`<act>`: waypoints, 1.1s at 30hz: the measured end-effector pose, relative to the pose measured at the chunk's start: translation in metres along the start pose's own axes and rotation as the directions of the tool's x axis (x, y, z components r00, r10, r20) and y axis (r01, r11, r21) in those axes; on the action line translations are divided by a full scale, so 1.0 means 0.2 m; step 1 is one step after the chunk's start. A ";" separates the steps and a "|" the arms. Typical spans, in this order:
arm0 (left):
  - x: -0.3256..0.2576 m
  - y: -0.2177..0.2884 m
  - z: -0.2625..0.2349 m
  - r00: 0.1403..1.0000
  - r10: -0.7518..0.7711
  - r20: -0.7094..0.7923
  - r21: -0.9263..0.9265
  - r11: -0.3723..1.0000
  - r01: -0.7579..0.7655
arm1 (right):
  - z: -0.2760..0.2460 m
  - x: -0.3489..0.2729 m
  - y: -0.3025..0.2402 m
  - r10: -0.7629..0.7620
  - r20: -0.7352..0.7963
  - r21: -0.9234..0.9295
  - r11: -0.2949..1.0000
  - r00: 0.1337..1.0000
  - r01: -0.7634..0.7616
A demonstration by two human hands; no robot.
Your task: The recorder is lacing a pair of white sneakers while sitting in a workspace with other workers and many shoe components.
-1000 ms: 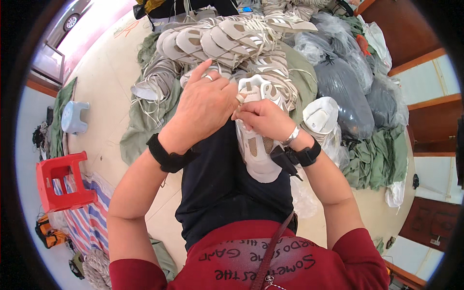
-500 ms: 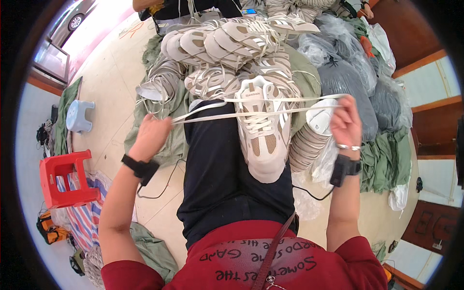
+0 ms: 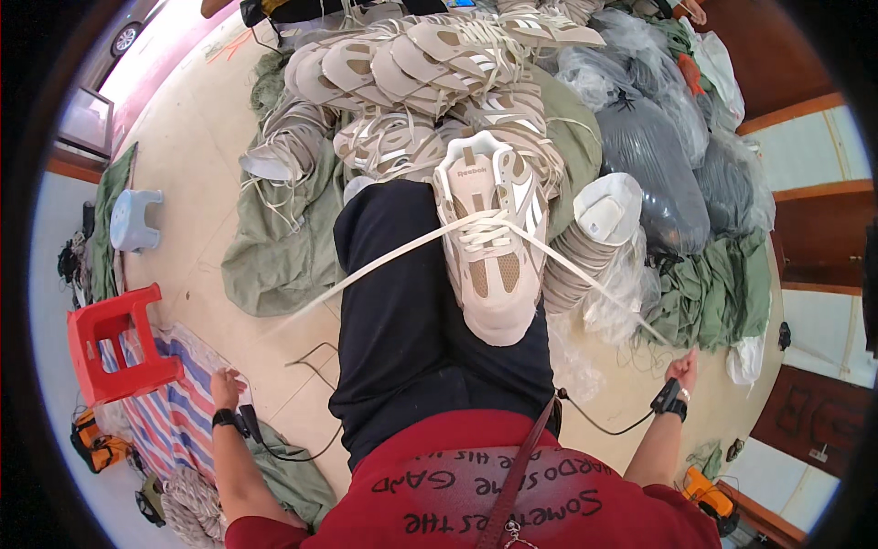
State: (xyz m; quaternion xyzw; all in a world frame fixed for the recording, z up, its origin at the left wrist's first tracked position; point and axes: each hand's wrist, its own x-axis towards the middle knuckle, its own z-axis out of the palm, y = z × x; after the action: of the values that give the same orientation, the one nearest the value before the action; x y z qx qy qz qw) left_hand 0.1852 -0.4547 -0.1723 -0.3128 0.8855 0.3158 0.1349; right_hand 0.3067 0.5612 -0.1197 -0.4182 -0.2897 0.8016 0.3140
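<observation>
A beige and white sneaker rests on my lap across my dark trousers, toe toward me. Its white shoelace crosses over the tongue and stretches out straight to both sides. My right hand is out at the lower right, fingers curled closed at the lace's right end. Out at the lower left is my left hand, its fingers partly curled. The lace's left end blurs out short of that hand, so whether it still grips the lace cannot be made out.
Beyond my knees lie stacked sneakers on green cloth. To the right are shoe uppers, a grey plastic bag and crumpled green fabric. A red stool and a light-blue stool stand on the left.
Both hands have swung outward and down toward my sides, from above the sneaker. The shoelace, earlier held across the shoe in long strands, is now pulled down into a crossing on the tongue.
</observation>
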 end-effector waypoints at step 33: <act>-0.55 2.30 0.57 0.547 0.836 0.039 -0.322 0.529 -0.785 | 2.06 -0.83 0.90 0.555 0.719 -0.693 0.521 0.419 0.499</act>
State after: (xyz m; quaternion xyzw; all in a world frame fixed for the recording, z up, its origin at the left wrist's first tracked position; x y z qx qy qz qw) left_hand -0.0194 -0.0512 0.0076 0.1528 0.8603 0.4863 0.0117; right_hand -0.0172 0.2400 0.0288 -0.0147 -0.7514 0.6396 -0.1614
